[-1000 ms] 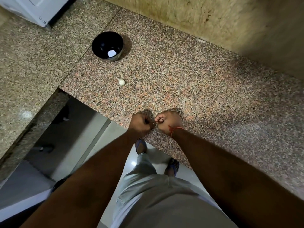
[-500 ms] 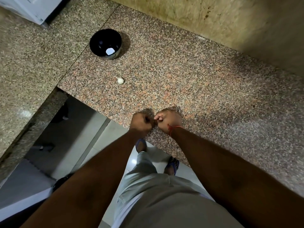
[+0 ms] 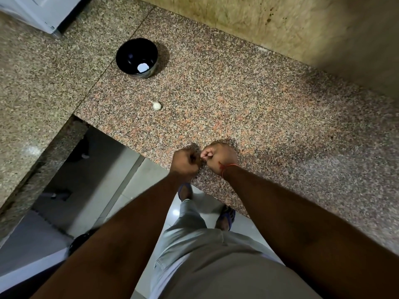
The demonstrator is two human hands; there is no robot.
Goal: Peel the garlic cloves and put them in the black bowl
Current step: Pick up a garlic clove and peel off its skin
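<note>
Both forearms reach forward and converge, so that the left hand [image 3: 185, 162] and the right hand [image 3: 218, 158] meet knuckle to knuckle. Each hand is a tight fist with fingers curled inward, the fingertips pinching together at the point where they touch; what they pinch is hidden. A red thread [image 3: 224, 167] circles the right wrist.

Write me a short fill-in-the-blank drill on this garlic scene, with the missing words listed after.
1. The white piece lies inside the ____ bowl.
2. The garlic on the counter lies between the bowl and the ____.
3. A red thread circles the ____ wrist.
4. The left hand and the right hand meet over the counter's ____ edge.

Missing words: black; hands; right; near
</note>
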